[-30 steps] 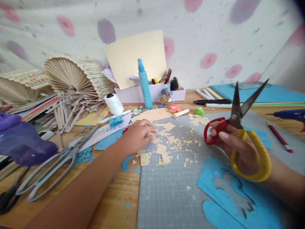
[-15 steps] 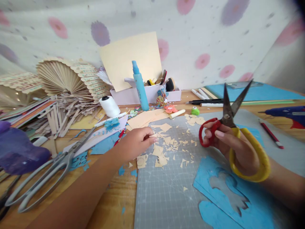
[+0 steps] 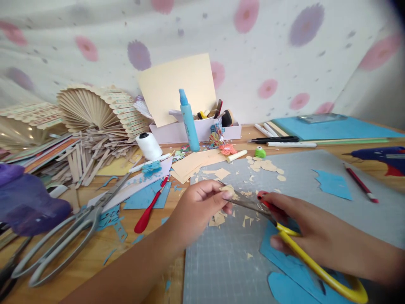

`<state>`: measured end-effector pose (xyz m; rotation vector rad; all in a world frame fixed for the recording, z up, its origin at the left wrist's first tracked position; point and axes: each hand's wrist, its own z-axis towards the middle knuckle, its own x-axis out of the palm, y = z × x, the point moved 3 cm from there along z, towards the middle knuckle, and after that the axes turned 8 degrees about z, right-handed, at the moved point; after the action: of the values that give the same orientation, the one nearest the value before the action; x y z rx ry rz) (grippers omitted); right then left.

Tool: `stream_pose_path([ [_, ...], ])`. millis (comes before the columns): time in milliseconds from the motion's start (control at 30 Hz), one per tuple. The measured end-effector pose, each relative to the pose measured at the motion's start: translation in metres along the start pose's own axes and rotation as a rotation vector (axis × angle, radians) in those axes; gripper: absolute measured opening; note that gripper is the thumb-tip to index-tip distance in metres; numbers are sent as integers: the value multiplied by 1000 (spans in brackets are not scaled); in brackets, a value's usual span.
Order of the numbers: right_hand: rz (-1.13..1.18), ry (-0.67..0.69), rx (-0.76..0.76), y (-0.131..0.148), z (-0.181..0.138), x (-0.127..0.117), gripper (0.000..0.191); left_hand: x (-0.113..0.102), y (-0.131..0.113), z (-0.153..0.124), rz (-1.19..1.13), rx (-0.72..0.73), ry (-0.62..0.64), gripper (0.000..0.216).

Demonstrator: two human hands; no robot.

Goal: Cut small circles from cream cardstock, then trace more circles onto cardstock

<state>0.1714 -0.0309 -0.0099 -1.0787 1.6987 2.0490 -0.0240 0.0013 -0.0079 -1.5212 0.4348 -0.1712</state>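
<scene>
My left hand [image 3: 198, 209] pinches a small cream paper piece [image 3: 228, 191] over the grey cutting mat [image 3: 221, 261]. My right hand [image 3: 311, 236] grips the red-and-yellow scissors [image 3: 284, 236], turned sideways so the blades [image 3: 243, 202] point left and meet the cream piece at my left fingertips. Cream paper scraps [image 3: 218, 217] lie scattered on the mat under both hands. Blue paper with a cut-out [image 3: 284, 287] lies beneath my right hand.
Large grey scissors [image 3: 69, 236] and a red-handled tool [image 3: 148, 213] lie on the wooden table at left. At the back stand a blue glue bottle [image 3: 189, 122], a white thread spool [image 3: 148, 145], a white box [image 3: 202, 128] and paper fans [image 3: 95, 109]. A blue glue gun [image 3: 384, 156] and red pencil [image 3: 360, 181] lie at right.
My left hand lifted a cream piece off the scraps and drew nearer. My right hand swung the scissors from upright and open down to the left, blades now at the piece.
</scene>
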Motion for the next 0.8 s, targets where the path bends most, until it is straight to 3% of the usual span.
stream_pose_path([
  [300, -14, -31, -54, 4, -2, 0, 22, 11, -5, -7, -145, 2, 108, 13],
  [800, -56, -11, -58, 2, -5, 2, 25, 10, -7, -8, 25, 37, 78, 11],
])
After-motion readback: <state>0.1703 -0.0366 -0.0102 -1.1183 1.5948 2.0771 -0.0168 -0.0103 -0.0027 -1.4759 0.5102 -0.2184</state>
